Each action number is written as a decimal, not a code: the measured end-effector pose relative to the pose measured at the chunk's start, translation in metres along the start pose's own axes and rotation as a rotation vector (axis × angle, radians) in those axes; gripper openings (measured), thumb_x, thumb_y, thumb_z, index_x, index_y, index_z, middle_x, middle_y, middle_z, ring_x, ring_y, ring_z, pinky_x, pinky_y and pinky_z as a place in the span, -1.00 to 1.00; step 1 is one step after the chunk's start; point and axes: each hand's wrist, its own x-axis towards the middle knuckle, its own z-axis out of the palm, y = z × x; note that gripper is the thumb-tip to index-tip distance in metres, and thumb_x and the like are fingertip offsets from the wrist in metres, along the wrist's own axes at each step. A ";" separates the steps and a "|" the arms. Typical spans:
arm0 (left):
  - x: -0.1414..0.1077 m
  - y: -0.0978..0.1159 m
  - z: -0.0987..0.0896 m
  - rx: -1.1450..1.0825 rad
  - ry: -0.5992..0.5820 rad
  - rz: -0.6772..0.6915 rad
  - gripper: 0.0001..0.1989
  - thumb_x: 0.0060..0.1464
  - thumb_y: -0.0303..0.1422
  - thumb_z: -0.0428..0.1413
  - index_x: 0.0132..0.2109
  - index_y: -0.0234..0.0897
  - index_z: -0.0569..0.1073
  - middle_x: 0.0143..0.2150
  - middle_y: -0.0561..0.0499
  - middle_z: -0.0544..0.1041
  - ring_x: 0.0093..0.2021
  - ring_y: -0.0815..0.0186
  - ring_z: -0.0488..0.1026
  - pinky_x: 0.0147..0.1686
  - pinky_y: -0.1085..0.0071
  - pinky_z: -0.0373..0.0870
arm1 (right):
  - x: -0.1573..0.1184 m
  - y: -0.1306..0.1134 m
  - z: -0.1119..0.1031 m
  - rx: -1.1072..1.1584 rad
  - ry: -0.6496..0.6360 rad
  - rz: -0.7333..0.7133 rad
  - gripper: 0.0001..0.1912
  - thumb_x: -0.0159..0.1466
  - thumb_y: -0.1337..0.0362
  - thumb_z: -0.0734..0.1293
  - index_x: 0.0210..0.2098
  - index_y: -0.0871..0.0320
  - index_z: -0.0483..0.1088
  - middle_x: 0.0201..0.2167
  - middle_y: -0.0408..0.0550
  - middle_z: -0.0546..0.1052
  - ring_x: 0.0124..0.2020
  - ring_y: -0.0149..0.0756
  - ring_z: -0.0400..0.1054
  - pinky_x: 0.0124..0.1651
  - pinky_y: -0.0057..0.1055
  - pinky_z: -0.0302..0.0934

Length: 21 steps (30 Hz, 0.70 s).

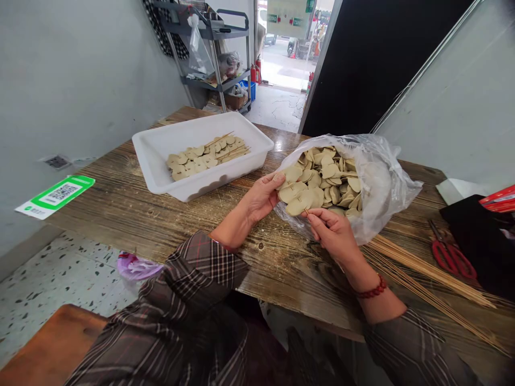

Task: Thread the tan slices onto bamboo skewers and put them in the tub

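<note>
In front of me a skewer of flat beige slices [296,198] is held between both hands, over the near edge of a clear plastic bag [386,187]. My left hand [262,197] grips the slices at their left side, thumb on top. With fingertips pinched together, my right hand [333,230] holds the thin wooden stick end of this skewer. Many loose beige slices [332,170] fill the open bag. To the left stands a white plastic tub [159,179], with several filled skewers [205,158] lying inside.
Bare bamboo skewers [430,273] lie on the wooden table [193,225] at right, near red-handled scissors [453,257] and a black bag [483,241]. A green-and-white QR card [56,195] is at the left edge. Behind are a grey cart [217,35] and a doorway.
</note>
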 end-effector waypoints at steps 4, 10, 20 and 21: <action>0.000 0.002 -0.001 0.004 0.053 0.031 -0.73 -0.03 -0.41 0.26 -0.13 -0.37 0.53 -0.27 -0.06 0.62 -0.25 0.29 0.57 -0.20 0.42 0.52 | 0.000 -0.001 -0.001 -0.099 -0.018 -0.006 -0.67 0.28 0.09 0.28 -0.20 0.23 0.52 -0.70 -0.25 0.30 -0.65 -0.48 0.13 -0.55 -0.49 -0.01; 0.004 0.007 -0.008 -0.005 0.138 0.055 -0.78 0.07 -0.38 0.19 -0.11 -0.34 0.53 -0.28 -0.06 0.63 -0.22 0.27 0.58 -0.22 0.40 0.54 | 0.000 0.000 -0.002 -0.233 -0.007 -0.051 -0.66 0.29 0.12 0.25 -0.19 0.23 0.54 -0.70 -0.23 0.31 -0.65 -0.44 0.16 -0.54 -0.47 0.00; 0.002 -0.001 -0.004 -0.002 0.167 0.039 -0.78 -0.01 -0.42 0.26 -0.17 -0.40 0.53 -0.31 -0.06 0.62 -0.27 0.32 0.57 -0.27 0.48 0.52 | 0.000 0.007 0.001 -0.405 0.057 -0.122 -0.67 0.30 0.16 0.22 -0.18 0.21 0.55 -0.56 -0.10 0.49 -0.51 -0.34 0.33 -0.46 -0.45 0.11; 0.002 -0.002 -0.004 0.000 0.169 0.039 -0.78 -0.02 -0.41 0.27 -0.18 -0.40 0.53 -0.31 -0.06 0.61 -0.28 0.33 0.56 -0.29 0.49 0.52 | 0.000 0.007 0.001 -0.408 0.056 -0.121 -0.67 0.30 0.16 0.22 -0.18 0.21 0.55 -0.56 -0.10 0.50 -0.51 -0.34 0.34 -0.46 -0.45 0.11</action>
